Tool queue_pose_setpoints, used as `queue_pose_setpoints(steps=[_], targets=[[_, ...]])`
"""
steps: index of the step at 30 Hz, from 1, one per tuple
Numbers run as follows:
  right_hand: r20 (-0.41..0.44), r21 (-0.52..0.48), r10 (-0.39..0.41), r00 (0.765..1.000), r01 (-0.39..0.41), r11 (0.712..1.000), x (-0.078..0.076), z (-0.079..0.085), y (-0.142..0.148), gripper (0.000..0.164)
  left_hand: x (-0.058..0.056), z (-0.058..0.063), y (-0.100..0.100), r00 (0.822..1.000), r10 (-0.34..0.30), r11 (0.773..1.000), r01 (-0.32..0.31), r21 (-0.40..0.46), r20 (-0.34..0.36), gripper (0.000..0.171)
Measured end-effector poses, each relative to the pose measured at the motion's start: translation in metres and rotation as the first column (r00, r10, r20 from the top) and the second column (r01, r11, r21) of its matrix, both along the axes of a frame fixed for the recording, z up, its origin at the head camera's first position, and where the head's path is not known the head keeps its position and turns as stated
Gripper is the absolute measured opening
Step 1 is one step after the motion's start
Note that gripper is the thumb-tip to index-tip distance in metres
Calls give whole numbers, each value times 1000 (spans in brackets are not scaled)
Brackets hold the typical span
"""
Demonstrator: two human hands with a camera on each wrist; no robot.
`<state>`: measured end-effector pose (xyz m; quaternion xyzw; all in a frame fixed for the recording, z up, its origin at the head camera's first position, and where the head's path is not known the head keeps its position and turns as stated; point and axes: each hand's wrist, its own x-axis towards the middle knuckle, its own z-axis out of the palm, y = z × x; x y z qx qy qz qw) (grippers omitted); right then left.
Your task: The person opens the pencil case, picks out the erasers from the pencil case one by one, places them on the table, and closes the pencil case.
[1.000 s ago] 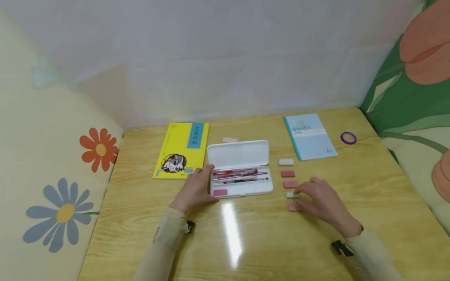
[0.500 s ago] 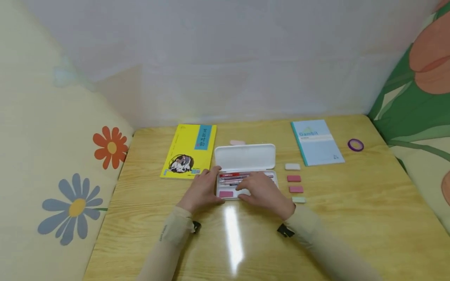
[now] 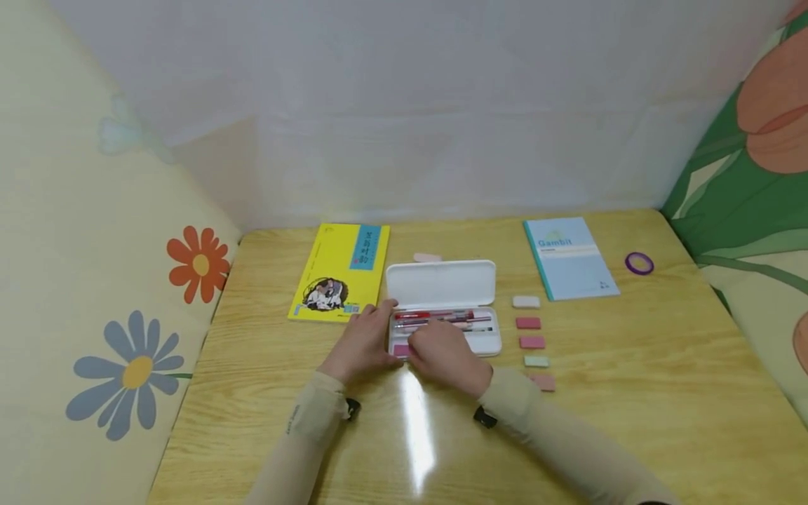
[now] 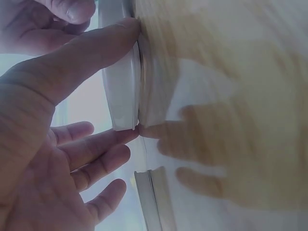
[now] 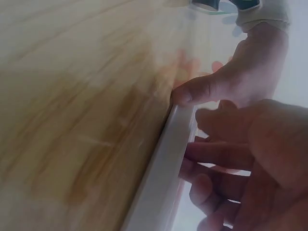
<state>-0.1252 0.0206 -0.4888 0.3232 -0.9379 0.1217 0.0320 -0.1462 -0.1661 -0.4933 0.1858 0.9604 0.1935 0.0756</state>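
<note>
In the head view a white pencil case [image 3: 440, 283] stands with its lid up. Pens and pencils [image 3: 442, 317] lie in its back part. A pink eraser [image 3: 401, 350] lies at its front left corner, partly covered. My left hand [image 3: 360, 338] grips the case's left end, thumb at the front edge and fingers around the side, as the left wrist view also shows. My right hand [image 3: 445, 354] reaches over the front rim, curled fingers right at the eraser. In the right wrist view its fingertips go behind the rim; I cannot tell whether they pinch the eraser.
Right of the case is a column of erasers: white [image 3: 526, 301], pink and pale green [image 3: 536, 361]. A yellow book [image 3: 337, 272] lies left, a blue notebook [image 3: 571, 258] back right beside a purple ring [image 3: 640, 263]. A pale pink piece [image 3: 427, 257] lies behind the lid.
My right hand has moved left from the eraser column to the pink eraser in the case, its fingers now over it. My left hand stays on the case's left end.
</note>
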Motion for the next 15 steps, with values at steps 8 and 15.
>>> queue_pose_setpoints(steps=[8,15], targets=[[-36,55,15,999,-13,998,1,0,-2,7,-1,-1,0,1000,-8,1000,8,-4,-3,105],[8,42,6,1000,-6,999,0,-1,-3,8,0,-1,-1,1000,-11,1000,11,-4,-1,104]])
